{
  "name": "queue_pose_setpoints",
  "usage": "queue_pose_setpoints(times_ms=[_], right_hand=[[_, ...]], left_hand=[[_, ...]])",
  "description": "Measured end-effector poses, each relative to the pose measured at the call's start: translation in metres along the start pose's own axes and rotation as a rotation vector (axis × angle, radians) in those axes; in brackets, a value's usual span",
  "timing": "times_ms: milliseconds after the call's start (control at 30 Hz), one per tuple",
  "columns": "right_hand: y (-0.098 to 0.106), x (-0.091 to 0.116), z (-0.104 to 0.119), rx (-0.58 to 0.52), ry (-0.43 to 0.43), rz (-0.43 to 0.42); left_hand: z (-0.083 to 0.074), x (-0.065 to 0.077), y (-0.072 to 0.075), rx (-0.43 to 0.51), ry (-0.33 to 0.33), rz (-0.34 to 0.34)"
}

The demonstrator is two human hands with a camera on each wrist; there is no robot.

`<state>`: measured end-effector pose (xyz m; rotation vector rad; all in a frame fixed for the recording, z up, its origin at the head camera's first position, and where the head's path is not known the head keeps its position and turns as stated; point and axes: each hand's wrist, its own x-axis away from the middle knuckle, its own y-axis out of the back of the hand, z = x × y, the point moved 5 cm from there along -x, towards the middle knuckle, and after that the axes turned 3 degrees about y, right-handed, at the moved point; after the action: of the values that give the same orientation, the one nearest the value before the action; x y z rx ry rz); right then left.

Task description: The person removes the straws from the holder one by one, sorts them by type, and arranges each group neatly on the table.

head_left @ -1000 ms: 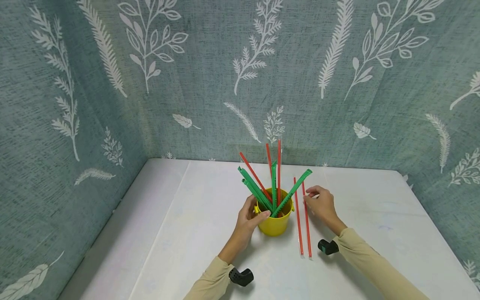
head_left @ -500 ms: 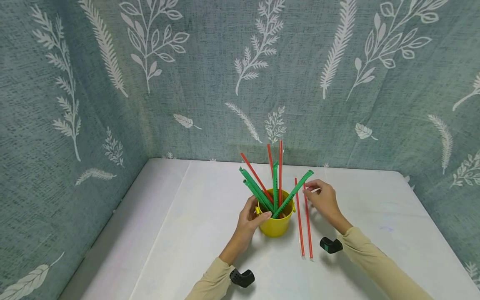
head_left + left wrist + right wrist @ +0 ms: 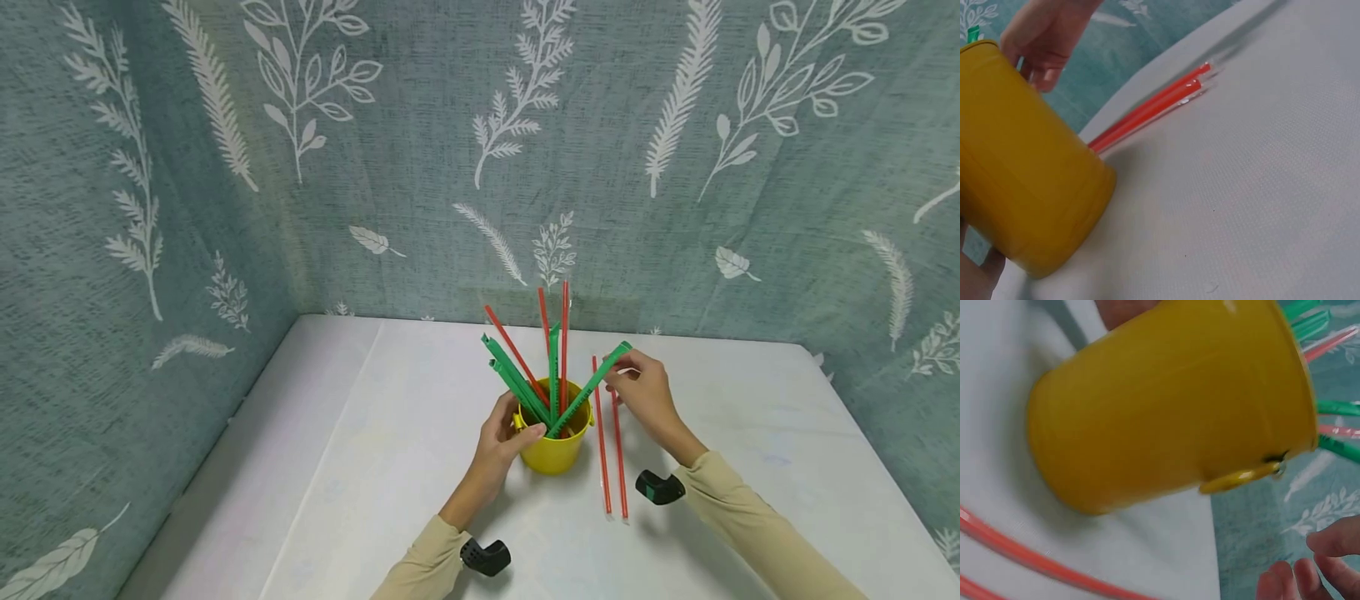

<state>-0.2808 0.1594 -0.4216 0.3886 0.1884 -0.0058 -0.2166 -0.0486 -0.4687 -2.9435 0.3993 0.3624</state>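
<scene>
My left hand [image 3: 498,446] grips a small yellow bucket [image 3: 551,457] from its left side, thumb over the rim. Several green wrapped straws [image 3: 517,385] with dark print and several red straws [image 3: 512,342] lean out of the bucket. To the right of it, my right hand [image 3: 641,387] hovers with bent fingers beside the upper end of a green straw [image 3: 600,377], overlapping it in the head view. The right wrist view shows nothing between the right thumb and fingers [image 3: 1335,537]. Two red straws [image 3: 603,458] [image 3: 621,467] in clear wrappers lie on the table below this hand.
A white table [image 3: 375,467] carries everything. Behind it and at the left hangs a grey-green curtain [image 3: 420,150] with white leaf patterns. A black wrist camera [image 3: 486,557] sits on the left wrist, another black camera [image 3: 660,487] on the right.
My right hand has shifted slightly from the far ends of the lying red straws up and left toward the leaning green straw's tip. The left hand stays on the bucket.
</scene>
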Motion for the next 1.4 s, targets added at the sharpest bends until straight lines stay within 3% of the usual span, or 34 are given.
queue_pose_setpoints(times_ms=[100,233,300,367,500,633,933,1400], right_hand=[[-0.003,-0.01,-0.019,-0.05,0.015,-0.011],[-0.01,-0.034,-0.073,-0.115,0.075,-0.04],[-0.012,-0.037,-0.079,-0.144,0.083,-0.031],[-0.013,-0.035,-0.068,-0.178,0.09,-0.019],[-0.01,-0.013,-0.002,-0.183,0.062,0.014],[-0.01,0.0,0.036,-0.155,0.042,0.029],[-0.017,0.003,0.05,-0.217,0.117,0.076],[-0.031,0.005,0.065,-0.15,0.139,0.064]], left_hand=[[-0.001,0.0,0.0,0.012,0.018,0.004],[-0.002,0.001,0.001,0.024,0.04,0.008],[-0.005,0.001,0.001,0.028,0.044,0.013],[-0.009,0.002,0.0,0.027,0.049,0.017],[-0.02,0.005,-0.003,0.018,0.048,0.013],[-0.019,0.005,-0.003,0.012,0.05,-0.002],[-0.001,0.003,0.002,0.015,0.068,-0.012],[-0.001,0.002,0.0,-0.009,0.043,-0.03]])
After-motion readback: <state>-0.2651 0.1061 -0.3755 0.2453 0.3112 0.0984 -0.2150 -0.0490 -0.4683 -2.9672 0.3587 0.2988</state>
